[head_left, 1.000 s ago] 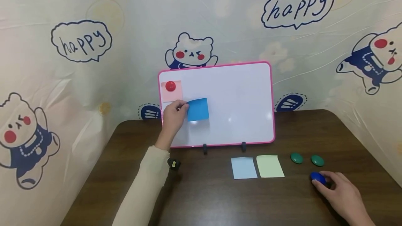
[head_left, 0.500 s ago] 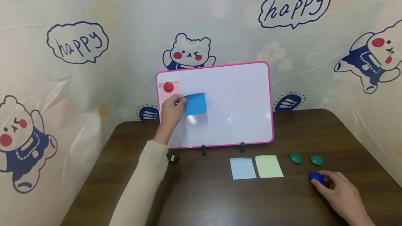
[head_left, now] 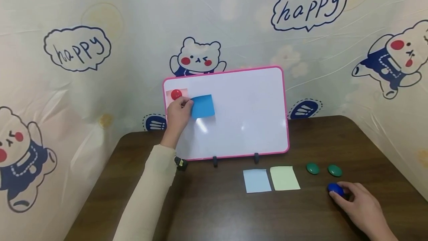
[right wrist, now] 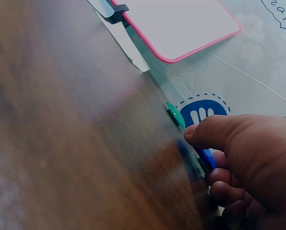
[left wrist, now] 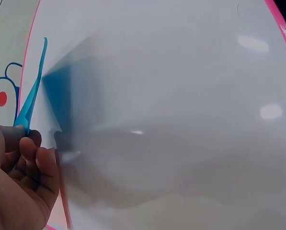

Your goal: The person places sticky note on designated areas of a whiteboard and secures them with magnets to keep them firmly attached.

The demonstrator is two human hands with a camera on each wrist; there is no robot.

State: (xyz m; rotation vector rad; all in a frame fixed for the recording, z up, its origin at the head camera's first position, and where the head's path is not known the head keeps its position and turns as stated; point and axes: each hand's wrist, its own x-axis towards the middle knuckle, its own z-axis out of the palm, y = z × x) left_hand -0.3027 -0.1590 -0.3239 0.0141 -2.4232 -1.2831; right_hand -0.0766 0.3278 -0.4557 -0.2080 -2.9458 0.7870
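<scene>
In the head view my left hand (head_left: 178, 116) pinches a blue sticky note (head_left: 203, 106) by its left edge, in front of the left part of a pink-framed whiteboard (head_left: 249, 122). The left wrist view shows this note nearly edge-on, standing off the board, with its reflection beside it. A pink sticky note (head_left: 169, 96) under a red round magnet (head_left: 176, 94) is on the board's upper left, partly hidden by that hand. At the right of the table, my right hand (head_left: 364, 207) holds a blue round magnet (head_left: 335, 189) between thumb and fingers.
A light blue sticky note (head_left: 257, 181) and a pale green one (head_left: 285, 178) lie side by side on the brown table (head_left: 214, 211). Two green magnets (head_left: 313, 168) sit near the right hand. Black feet (head_left: 256, 158) support the board before a patterned cloth (head_left: 247, 18).
My left hand has moved the blue sticky note upward along the board, to beside the pink note. The right hand stays at the blue magnet. The head view has shifted slightly.
</scene>
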